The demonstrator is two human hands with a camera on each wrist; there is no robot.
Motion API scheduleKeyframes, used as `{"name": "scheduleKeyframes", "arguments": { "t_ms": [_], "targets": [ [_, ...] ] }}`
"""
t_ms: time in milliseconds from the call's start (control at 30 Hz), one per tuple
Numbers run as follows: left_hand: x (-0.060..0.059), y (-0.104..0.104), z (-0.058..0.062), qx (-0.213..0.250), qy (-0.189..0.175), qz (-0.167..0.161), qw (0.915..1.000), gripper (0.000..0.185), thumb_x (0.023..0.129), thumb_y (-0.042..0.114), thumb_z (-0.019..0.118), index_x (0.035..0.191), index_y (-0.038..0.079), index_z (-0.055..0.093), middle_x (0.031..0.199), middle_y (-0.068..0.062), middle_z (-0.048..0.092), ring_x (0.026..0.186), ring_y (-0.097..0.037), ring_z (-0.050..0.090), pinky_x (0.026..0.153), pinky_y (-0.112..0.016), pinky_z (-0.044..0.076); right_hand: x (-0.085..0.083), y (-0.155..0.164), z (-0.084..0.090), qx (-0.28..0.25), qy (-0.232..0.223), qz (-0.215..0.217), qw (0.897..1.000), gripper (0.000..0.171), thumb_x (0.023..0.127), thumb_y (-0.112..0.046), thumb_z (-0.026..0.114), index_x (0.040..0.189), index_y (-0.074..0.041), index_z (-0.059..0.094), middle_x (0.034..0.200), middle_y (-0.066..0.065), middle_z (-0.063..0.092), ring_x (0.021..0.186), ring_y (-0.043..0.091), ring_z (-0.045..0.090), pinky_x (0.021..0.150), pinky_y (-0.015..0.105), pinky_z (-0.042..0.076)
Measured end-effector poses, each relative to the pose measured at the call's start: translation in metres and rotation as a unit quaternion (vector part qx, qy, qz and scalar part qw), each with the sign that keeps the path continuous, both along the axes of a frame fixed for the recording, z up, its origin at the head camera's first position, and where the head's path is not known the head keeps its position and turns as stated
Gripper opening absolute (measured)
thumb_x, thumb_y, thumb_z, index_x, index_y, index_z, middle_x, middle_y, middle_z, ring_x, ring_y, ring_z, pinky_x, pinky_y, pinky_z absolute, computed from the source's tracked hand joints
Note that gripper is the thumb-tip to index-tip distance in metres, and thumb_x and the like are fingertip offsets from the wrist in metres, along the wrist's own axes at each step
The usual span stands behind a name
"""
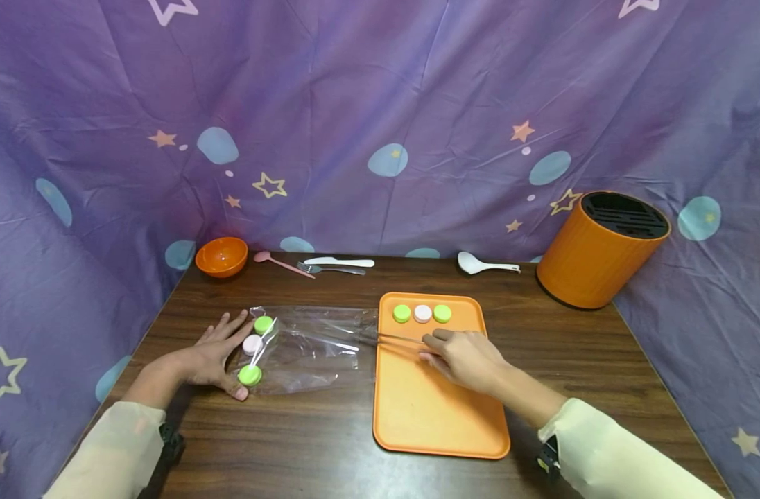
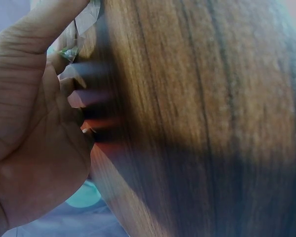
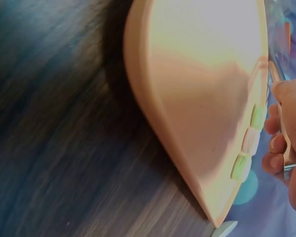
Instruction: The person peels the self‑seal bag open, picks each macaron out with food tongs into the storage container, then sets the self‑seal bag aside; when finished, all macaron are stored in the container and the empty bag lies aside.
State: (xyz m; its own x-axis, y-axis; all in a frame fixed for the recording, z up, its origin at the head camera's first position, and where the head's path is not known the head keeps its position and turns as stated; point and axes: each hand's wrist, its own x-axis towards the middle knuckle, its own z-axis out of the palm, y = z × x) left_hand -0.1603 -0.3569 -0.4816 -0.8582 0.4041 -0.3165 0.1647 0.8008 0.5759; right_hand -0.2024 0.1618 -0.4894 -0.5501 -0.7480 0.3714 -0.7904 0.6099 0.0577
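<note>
My left hand (image 1: pixel 214 357) lies spread around the left end of a clear plastic bag (image 1: pixel 317 353) on the table. Under that end of the film are two green discs (image 1: pixel 250 375) and a white disc (image 1: pixel 252 344), between thumb and fingers. In the right wrist view, my right hand (image 3: pixel 293 133) grips a slim metal utensil (image 3: pixel 287 143) by its handle. The head view shows that hand (image 1: pixel 467 357) over an orange tray (image 1: pixel 442 416). The utensil's far end points left, overlapping the bag's right end; I cannot tell its kind. Green and white discs (image 1: pixel 422 314) line the tray's far end.
Along the back stand an orange bowl (image 1: pixel 222 258), a pink spoon (image 1: pixel 283 264), a white knife (image 1: pixel 339 261), a fork (image 1: pixel 333 269) and a white ladle (image 1: pixel 487 265). An orange knife block (image 1: pixel 595 256) stands at back right. A purple curtain (image 1: pixel 330 125) hangs behind the table.
</note>
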Motion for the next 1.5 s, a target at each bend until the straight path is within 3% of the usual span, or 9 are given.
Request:
{"name": "scheduleKeyframes", "arguments": {
  "t_ms": [333,633,867,1100,1200,1300,1433,1500],
  "targets": [
    [-0.001,-0.002,-0.001,-0.004,0.003,-0.003,1.0,0.146,0.069,0.043,0.105,0.175,-0.001,0.015,0.182,-0.033,-0.006,0.165,-0.063,-0.015,0.131,-0.08,-0.004,-0.002,-0.016,-0.005,-0.002,-0.002,0.008,1.0,0.019,0.101,-0.035,0.082,0.099,-0.018,0.072,0.079,-0.007,0.06,0.055,0.013,0.062,0.044,0.031,0.046],
    [-0.001,-0.004,-0.003,0.0,0.006,-0.002,1.0,0.146,0.07,0.043,0.104,0.176,0.001,0.014,0.182,-0.033,-0.006,0.165,-0.064,-0.014,0.131,-0.081,-0.004,-0.005,-0.04,-0.004,0.001,-0.02,0.036,0.999,0.017,0.104,-0.032,0.079,0.101,-0.016,0.073,0.082,-0.006,0.062,0.059,0.008,0.058,0.05,0.03,0.051],
    [-0.003,-0.012,-0.017,0.046,0.028,-0.011,0.9985,0.149,0.067,0.059,0.101,0.178,0.011,0.014,0.183,-0.031,-0.006,0.163,-0.064,-0.017,0.128,-0.08,-0.012,-0.007,-0.062,-0.005,-0.004,-0.033,0.044,0.998,0.019,0.105,-0.035,0.077,0.107,-0.016,0.077,0.087,-0.006,0.068,0.063,0.007,0.06,0.054,0.031,0.057],
    [-0.011,-0.019,-0.039,-0.011,0.056,-0.002,0.9984,0.154,0.061,0.068,0.099,0.178,0.013,0.015,0.184,-0.03,0.0,0.167,-0.062,-0.009,0.132,-0.08,-0.001,-0.013,-0.083,-0.006,-0.014,-0.046,0.055,0.997,0.023,0.106,-0.035,0.075,0.095,-0.015,0.074,0.08,-0.006,0.063,0.062,0.004,0.054,0.052,0.027,0.051],
    [-0.014,-0.022,-0.045,-0.017,0.064,-0.004,0.9978,0.154,0.06,0.067,0.1,0.179,0.019,0.015,0.183,-0.031,0.002,0.166,-0.064,-0.007,0.13,-0.082,0.0,-0.015,-0.091,-0.006,-0.02,-0.062,0.057,0.996,0.024,0.107,-0.035,0.074,0.094,-0.015,0.074,0.081,-0.006,0.067,0.062,0.005,0.057,0.052,0.028,0.053],
    [-0.014,-0.024,-0.047,-0.017,0.065,-0.005,0.9977,0.154,0.06,0.069,0.099,0.179,0.022,0.014,0.184,-0.03,0.001,0.167,-0.062,-0.008,0.131,-0.081,0.0,-0.017,-0.099,-0.006,-0.026,-0.076,0.06,0.995,0.024,0.108,-0.035,0.073,0.106,-0.012,0.079,0.09,-0.003,0.075,0.072,0.01,0.071,0.059,0.032,0.061],
    [-0.014,-0.024,-0.046,-0.007,0.065,-0.006,0.9978,0.153,0.062,0.07,0.098,0.179,0.016,0.016,0.185,-0.029,-0.001,0.167,-0.062,-0.01,0.131,-0.081,-0.001,-0.018,-0.109,-0.005,-0.047,-0.105,0.064,0.991,0.029,0.109,-0.034,0.071,0.116,-0.008,0.081,0.099,0.003,0.082,0.087,0.018,0.081,0.073,0.037,0.067],
    [-0.014,-0.024,-0.045,0.0,0.065,-0.012,0.9978,0.152,0.063,0.071,0.097,0.179,0.015,0.015,0.185,-0.028,-0.002,0.167,-0.062,-0.011,0.131,-0.081,-0.001,-0.02,-0.113,-0.005,-0.064,-0.128,0.067,0.987,0.028,0.109,-0.033,0.071,0.112,-0.007,0.081,0.098,0.004,0.083,0.085,0.018,0.08,0.074,0.037,0.066]
  ]
}}
